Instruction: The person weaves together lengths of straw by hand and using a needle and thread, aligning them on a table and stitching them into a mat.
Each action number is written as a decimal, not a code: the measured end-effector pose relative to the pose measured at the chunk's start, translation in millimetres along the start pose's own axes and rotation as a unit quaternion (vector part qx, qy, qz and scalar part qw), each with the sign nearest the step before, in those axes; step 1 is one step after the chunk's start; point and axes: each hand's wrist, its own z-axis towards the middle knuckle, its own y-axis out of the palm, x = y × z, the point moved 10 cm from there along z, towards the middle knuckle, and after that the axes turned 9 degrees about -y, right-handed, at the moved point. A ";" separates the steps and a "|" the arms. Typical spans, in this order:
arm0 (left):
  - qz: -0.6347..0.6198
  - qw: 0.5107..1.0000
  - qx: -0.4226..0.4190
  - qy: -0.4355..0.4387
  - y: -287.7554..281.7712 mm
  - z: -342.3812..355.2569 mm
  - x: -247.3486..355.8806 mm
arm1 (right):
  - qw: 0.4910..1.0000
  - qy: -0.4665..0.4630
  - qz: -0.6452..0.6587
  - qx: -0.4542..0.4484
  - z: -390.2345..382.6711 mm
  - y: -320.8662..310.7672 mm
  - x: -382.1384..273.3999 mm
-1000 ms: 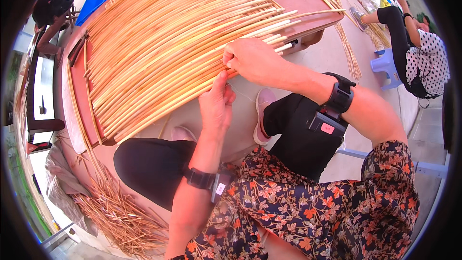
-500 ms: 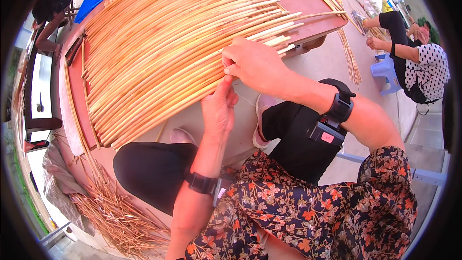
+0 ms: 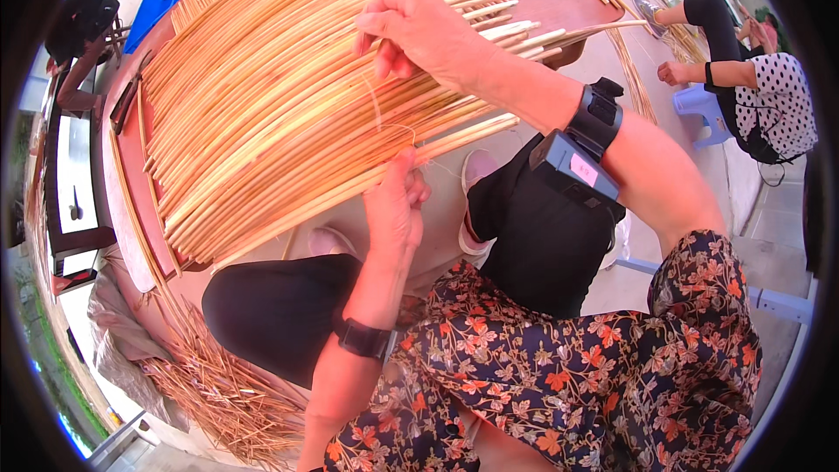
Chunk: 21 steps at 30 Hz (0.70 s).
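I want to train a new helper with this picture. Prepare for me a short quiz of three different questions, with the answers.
1. Multiple choice: which hand is farther from the person's body?
A) the left
B) the right

2. True or false: the person's two hands are touching each other.

3. Fill in the missing word: between the hands, a thin, pale ____ shows against the sticks.

Key:
1. B, the right hand.
2. False; the left hand is apart from it, at the near edge of the sticks.
3. thread.
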 end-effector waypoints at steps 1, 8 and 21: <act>0.013 1.000 -0.012 0.009 1.7 1.4 5.0 | 0.978 0.088 0.182 -0.054 -8.2 23.1 15.9; 0.025 0.999 -0.023 0.033 3.2 -2.0 6.1 | 0.918 0.115 0.378 0.032 4.9 13.9 14.5; 0.014 0.999 -0.035 0.028 13.2 -15.4 5.3 | 0.959 0.000 -0.063 -0.277 -11.5 27.5 -39.0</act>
